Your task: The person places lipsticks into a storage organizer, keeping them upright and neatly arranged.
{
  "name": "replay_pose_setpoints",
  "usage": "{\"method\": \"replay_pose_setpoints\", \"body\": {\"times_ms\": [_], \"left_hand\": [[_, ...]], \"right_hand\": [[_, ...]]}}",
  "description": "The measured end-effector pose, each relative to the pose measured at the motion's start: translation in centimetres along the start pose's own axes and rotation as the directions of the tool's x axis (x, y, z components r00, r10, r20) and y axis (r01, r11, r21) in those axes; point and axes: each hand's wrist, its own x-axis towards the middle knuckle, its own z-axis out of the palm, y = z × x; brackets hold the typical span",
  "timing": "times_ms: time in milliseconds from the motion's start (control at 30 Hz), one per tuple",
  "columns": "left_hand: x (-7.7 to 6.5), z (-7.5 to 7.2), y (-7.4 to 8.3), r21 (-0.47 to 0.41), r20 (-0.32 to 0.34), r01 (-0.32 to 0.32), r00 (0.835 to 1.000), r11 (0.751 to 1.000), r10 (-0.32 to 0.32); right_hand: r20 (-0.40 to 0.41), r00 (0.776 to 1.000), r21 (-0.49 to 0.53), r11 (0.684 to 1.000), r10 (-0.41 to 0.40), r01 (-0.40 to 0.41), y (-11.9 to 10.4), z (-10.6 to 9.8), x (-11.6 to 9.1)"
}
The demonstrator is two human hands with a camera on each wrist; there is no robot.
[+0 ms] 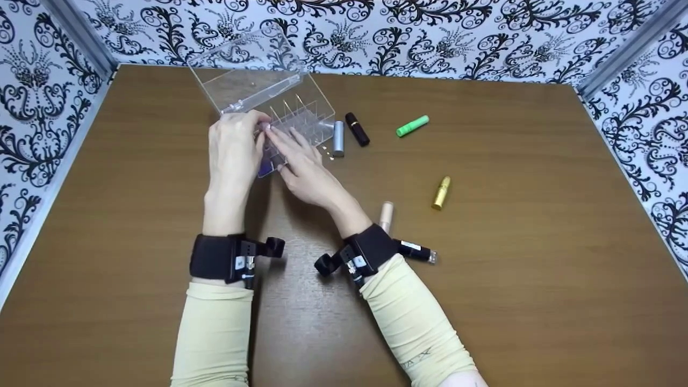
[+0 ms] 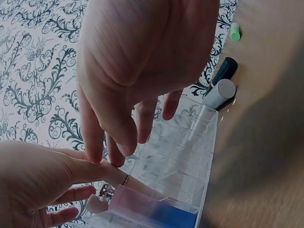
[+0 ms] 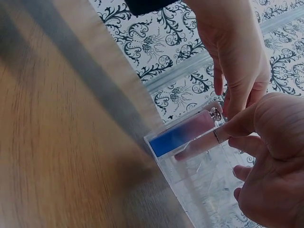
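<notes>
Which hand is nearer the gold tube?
The right hand. In the head view it is over the clear box, to the left of the gold tube; the left hand is at the box too, farther left.

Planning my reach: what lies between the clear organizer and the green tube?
In the head view, a silver tube and a black tube lie between.

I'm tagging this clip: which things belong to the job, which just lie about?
Job: clear divided box, pink-and-blue tube inside, pale pink tube touched by right hand.

Lying about, though possibly belonging: silver tube, dark tube, green tube, gold tube, beige tube, black labelled tube.
</notes>
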Motion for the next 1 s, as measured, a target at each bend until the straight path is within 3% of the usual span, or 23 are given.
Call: {"method": "replay_pose_setpoints", "body": {"times_ms": [333,500,633,867,1000], "left_hand": [[-0.1,-0.3,0.3,0.046,0.043,0.027,0.999,0.999,-0.029],[-0.2,-0.7,0.7,0.045,0.018,-0.008,1.0,0.999,0.007],[-0.4,-1.1,1.4,0.033,-0.02,-0.032,0.999,0.999,0.033],[-0.7,-1.5,3.6,-0.013,-0.022,-0.081,0.997,0.997,0.08],[-1.0,-1.6,5.2,-0.04,0.025,-0.111,0.993,0.993,0.112]], "right_hand": [[-0.028,1.0,0.012,1.0,0.007,-0.006,-0.4,-0.5,-0.6],[-0.14,0.99,0.074,0.996,-0.031,0.042,-0.8,-1.7,-1.0],[-0.253,0.967,0.128,0.989,-0.041,0.075,-1.0,-2.9,-1.7],[-0.349,0.937,0.352,0.926,-0.008,0.139,-1.4,-5.6,-3.7],[-0.376,0.926,0.372,0.909,-0.038,0.188,-1.1,-7.7,-5.2]]}}
